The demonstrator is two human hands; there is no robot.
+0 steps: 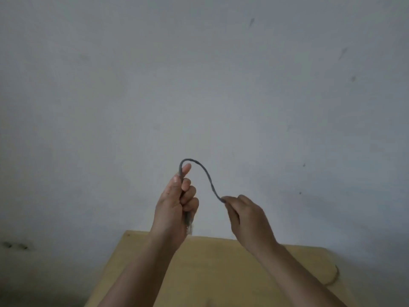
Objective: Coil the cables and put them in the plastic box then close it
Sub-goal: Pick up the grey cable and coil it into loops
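Observation:
A grey cable [204, 171] arches in the air between both my hands, in front of a pale wall. My left hand [174, 207] grips one end upright, fingers curled round it, and the clear plug [190, 228] hangs out below the palm. My right hand [245, 214] pinches the cable lower down on the right with thumb and fingers. The rest of the cable is hidden behind my right hand. No plastic box is in view.
A light wooden table [217, 269] lies below my forearms, its far edge against the wall. A curved piece of cable or cord [334, 280] lies near the table's right edge. A dark smudge [15, 245] marks the wall at the left.

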